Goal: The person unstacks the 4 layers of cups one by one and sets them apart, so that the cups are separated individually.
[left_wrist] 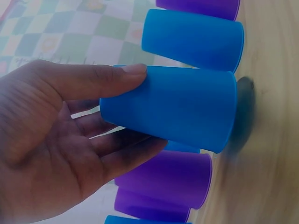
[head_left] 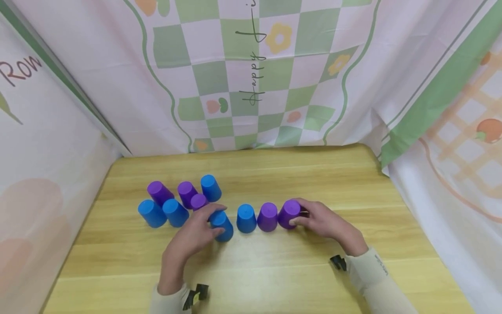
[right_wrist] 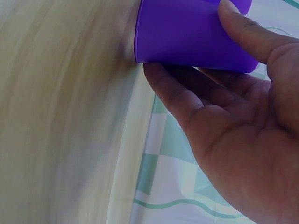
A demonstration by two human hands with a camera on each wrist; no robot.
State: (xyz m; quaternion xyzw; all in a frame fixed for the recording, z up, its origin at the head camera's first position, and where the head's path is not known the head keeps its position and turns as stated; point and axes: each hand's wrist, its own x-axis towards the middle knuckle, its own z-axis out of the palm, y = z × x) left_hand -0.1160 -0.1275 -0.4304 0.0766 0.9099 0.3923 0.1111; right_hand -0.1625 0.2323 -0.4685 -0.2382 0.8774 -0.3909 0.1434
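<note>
Left hand (head_left: 196, 231), clamped on a cup: thumb along one side, fingers curled along the other, around the held blue cup (head_left: 224, 223). The cup is inverted, its closed narrow end uppermost and its wide rim towards the wood-grained surface (head_left: 259, 274); in the left wrist view a dark shadow (left_wrist: 244, 114) shows just beyond the rim.

Right hand (head_left: 323, 220), likewise clamped: thumb and fingers lie on opposite sides of the end purple cup (head_left: 288, 213), also inverted, its rim down at the surface. This cup closes the right end of a short row — from the left, the row's blue cup (head_left: 246, 219), the middle purple cup (head_left: 268, 217) and the gripped one, set close side by side. The held blue cup stands just left of this row.

Farther left, six more inverted cups form a loose group: a front blue pair (head_left: 175, 213), a rear-left purple cup (head_left: 160, 192), two neighbouring purple cups (head_left: 187, 194), the nearer one partly hidden by the left hand, and a rear blue cup (head_left: 211, 188).

Surroundings: a checked green-and-white cloth (head_left: 243, 78) hangs behind the surface — each wrist, in a pale sleeve (head_left: 368, 268), bears a black device (head_left: 338, 263).
</note>
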